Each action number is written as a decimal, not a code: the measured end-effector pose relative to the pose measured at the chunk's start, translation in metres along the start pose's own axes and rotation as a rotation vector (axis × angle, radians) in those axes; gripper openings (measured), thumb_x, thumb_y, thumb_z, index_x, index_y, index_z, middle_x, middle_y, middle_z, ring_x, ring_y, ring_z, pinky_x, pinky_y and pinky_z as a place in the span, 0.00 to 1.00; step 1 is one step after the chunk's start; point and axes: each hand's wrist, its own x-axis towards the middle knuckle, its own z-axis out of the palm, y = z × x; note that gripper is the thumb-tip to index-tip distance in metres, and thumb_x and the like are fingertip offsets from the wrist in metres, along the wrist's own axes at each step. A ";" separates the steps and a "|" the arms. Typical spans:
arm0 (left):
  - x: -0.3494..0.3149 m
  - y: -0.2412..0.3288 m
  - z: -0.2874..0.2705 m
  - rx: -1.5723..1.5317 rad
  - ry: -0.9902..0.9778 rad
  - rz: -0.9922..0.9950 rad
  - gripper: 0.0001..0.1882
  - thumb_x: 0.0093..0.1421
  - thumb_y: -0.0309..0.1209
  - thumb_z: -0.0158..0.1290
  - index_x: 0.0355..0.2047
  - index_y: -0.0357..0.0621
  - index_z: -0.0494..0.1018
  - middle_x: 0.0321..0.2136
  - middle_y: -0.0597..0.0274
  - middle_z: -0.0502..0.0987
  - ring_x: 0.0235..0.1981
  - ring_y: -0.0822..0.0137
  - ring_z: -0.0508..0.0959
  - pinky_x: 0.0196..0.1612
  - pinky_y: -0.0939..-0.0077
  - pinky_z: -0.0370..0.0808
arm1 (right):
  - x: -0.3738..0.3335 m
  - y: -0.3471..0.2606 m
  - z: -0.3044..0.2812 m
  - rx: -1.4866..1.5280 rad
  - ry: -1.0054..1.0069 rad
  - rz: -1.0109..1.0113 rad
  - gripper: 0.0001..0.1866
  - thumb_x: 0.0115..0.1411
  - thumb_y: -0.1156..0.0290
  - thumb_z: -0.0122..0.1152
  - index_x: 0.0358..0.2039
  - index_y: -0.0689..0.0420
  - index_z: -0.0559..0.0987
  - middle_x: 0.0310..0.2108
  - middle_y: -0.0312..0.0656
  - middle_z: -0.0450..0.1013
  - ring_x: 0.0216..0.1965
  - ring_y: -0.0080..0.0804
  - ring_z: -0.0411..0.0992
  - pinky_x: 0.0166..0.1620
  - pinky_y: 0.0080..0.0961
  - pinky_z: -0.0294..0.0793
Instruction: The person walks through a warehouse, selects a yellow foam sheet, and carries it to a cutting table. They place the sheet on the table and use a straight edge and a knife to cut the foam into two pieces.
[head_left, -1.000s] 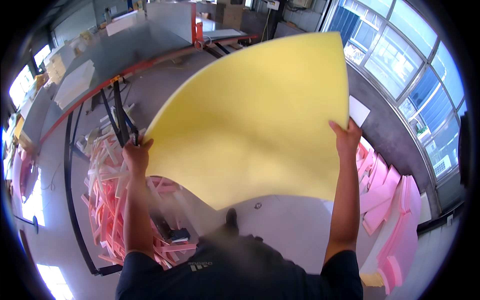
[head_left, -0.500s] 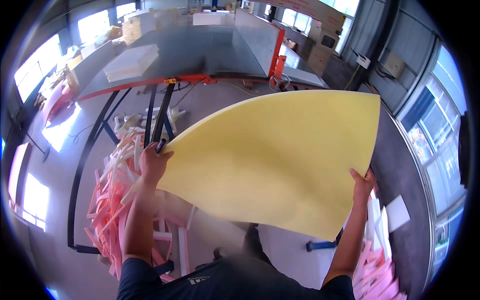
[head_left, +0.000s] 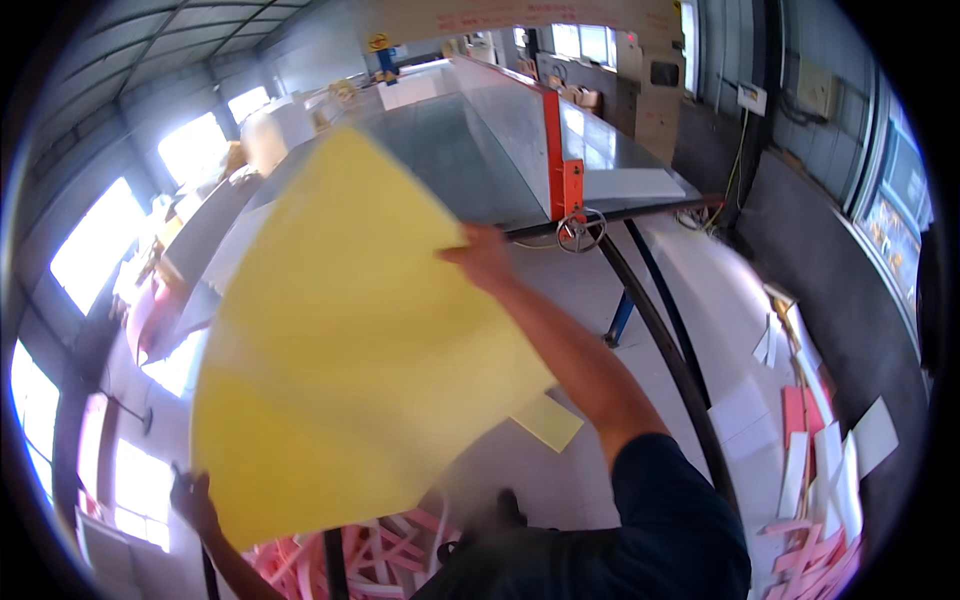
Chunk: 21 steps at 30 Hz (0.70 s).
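A large, thin yellow foam sheet [head_left: 330, 340] is held up in front of me, tilted, one pointed corner toward the far table. My right hand [head_left: 483, 256] grips its right edge near that corner, thumb on the face and fingers behind. At the lower left, my left hand [head_left: 196, 503] is closed at the sheet's other edge, blurred and in shadow. A small dark tip shows above the left fingers; its kind cannot be made out. The sheet covers part of the table behind it.
Beyond the sheet stands a grey-topped table [head_left: 425, 150] with a red-edged upright panel [head_left: 552, 140] and a handwheel [head_left: 581, 232]. Pink and white foam strips [head_left: 390, 550] lie below, more offcuts [head_left: 815, 480] at right. A small yellow piece [head_left: 550, 422] lies under the sheet's edge.
The yellow sheet has swung left and turned, its pointed corner now at the far left. My right hand has moved left and away from me, my left hand down and left.
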 end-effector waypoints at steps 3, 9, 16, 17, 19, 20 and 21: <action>0.022 -0.038 0.015 0.061 -0.020 -0.071 0.09 0.49 0.25 0.61 0.28 0.31 0.76 0.24 0.53 0.78 0.25 0.59 0.76 0.38 0.63 0.73 | 0.077 0.004 0.100 -0.091 -0.064 -0.167 0.15 0.40 0.63 0.71 0.30 0.54 0.82 0.22 0.43 0.76 0.23 0.33 0.73 0.30 0.32 0.71; 0.136 -0.028 0.094 0.038 0.249 -0.386 0.17 0.54 0.39 0.63 0.32 0.35 0.80 0.21 0.55 0.80 0.23 0.64 0.79 0.28 0.71 0.75 | 0.269 -0.018 0.216 -0.077 0.056 -0.417 0.17 0.39 0.60 0.71 0.27 0.56 0.79 0.30 0.47 0.76 0.38 0.48 0.73 0.42 0.38 0.71; 0.371 0.073 0.161 1.013 0.689 0.330 0.22 0.64 0.31 0.50 0.60 0.58 0.67 0.48 0.51 0.76 0.41 0.53 0.81 0.40 0.62 0.80 | 0.558 -0.072 0.136 0.629 0.385 -0.646 0.16 0.47 0.62 0.72 0.28 0.62 0.81 0.23 0.42 0.77 0.26 0.29 0.72 0.33 0.30 0.71; 0.401 0.093 0.206 1.018 0.717 0.346 0.22 0.65 0.30 0.49 0.60 0.59 0.67 0.48 0.50 0.76 0.41 0.53 0.81 0.41 0.62 0.80 | 0.574 -0.073 0.102 0.919 0.341 -0.643 0.12 0.41 0.77 0.73 0.28 0.63 0.80 0.23 0.38 0.75 0.26 0.24 0.66 0.32 0.28 0.68; 0.451 0.124 0.228 1.078 0.789 0.401 0.22 0.65 0.31 0.49 0.59 0.57 0.67 0.47 0.50 0.77 0.41 0.54 0.81 0.43 0.63 0.79 | 0.611 -0.072 0.059 0.519 0.561 -0.275 0.28 0.48 0.60 0.73 0.45 0.65 0.77 0.41 0.45 0.77 0.38 0.37 0.71 0.45 0.35 0.69; 0.475 0.128 0.246 1.071 0.813 0.436 0.21 0.64 0.32 0.50 0.59 0.55 0.67 0.47 0.51 0.77 0.41 0.55 0.81 0.44 0.64 0.79 | 0.679 -0.045 0.051 0.287 0.799 -0.290 0.38 0.50 0.54 0.72 0.54 0.65 0.68 0.53 0.48 0.67 0.50 0.36 0.62 0.55 0.32 0.59; 0.487 0.169 0.279 1.021 0.810 0.444 0.21 0.64 0.35 0.51 0.57 0.52 0.68 0.46 0.52 0.77 0.40 0.57 0.81 0.44 0.66 0.78 | 0.719 -0.023 0.047 0.042 1.026 -0.289 0.48 0.51 0.49 0.70 0.62 0.65 0.60 0.64 0.51 0.58 0.62 0.36 0.54 0.65 0.29 0.50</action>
